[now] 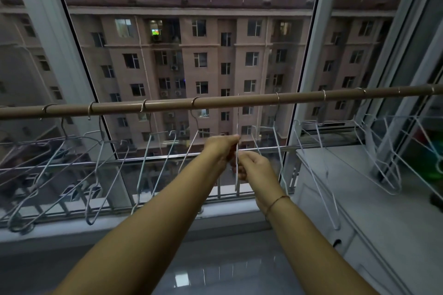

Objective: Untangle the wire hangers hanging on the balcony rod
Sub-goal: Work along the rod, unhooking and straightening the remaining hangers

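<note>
- Head view: the rod (239,100) is running across the middle of the frame, rising slightly toward the right, with hooks spaced along it.
- The wire hangers are hanging from it in two groups. The left group (72,163) is fanning out toward the lower left, and several of its frames are crossing one another. The right group (311,170) is spreading toward the right edge, and its wires are also overlapping.
- Between the groups, at the centre of the frame, one hanger (237,122) is facing me edge-on, so I am seeing it as a thin vertical line dropping from the rod.
- My left hand (221,148) is reaching in from the lower left. Its fingers are curling in and its fingertips are pinching that hanger's wire at the upper point.
- My right hand (254,166) is sitting just below and to the right of the left one, almost touching it. Its fingers are curling around the same wire lower down.
- A thin bracelet (278,200) is circling the right wrist.
- Behind the rod, a large window is showing an apartment block (191,43) under a dim sky, and a metal railing (167,159) is crossing the lower part of the glass.
- A white cabinet (359,175) is standing at the lower right under the right group of hangers.
- A glossy tiled floor (215,266) is reflecting light between my forearms at the bottom centre.
</note>
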